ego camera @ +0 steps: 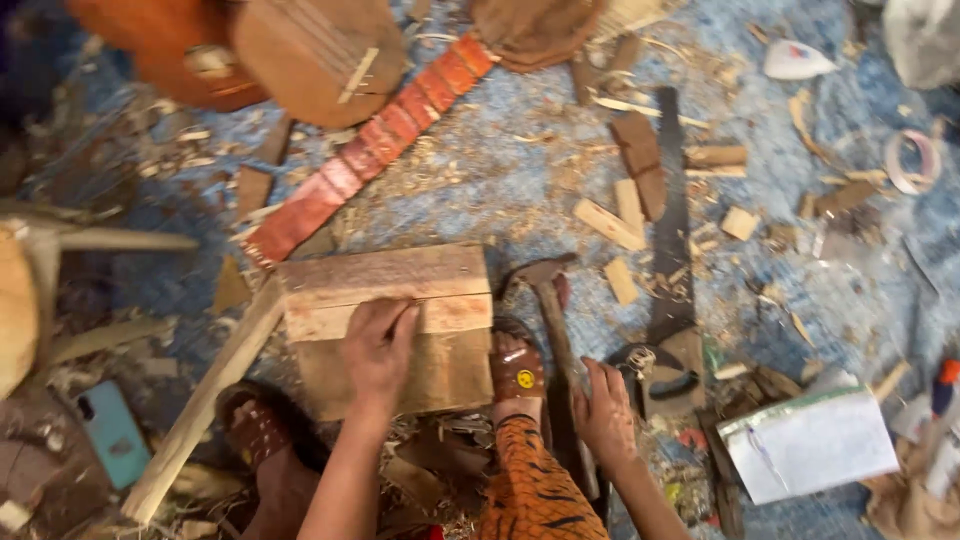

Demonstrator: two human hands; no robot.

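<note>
My left hand (377, 347) lies flat on a wooden board (390, 330) on the floor, and a thin pencil-like stick seems pinned under its fingers. My right hand (603, 412) grips the wooden handle of an adze-like hammer (548, 300), whose head rests just right of the board. My sandalled right foot (516, 368) presses against the board's right edge. The other sandalled foot (255, 430) sits at the lower left beside a long wooden slat (205, 400).
A handsaw (670, 240) lies to the right. Wood offcuts and shavings cover the blue floor. A red fretted neck piece (370, 150) and rounded wooden instrument bodies (310, 50) lie at the back. A blue phone (112, 432), a white notebook (810, 445) and a tape roll (912, 160) lie around.
</note>
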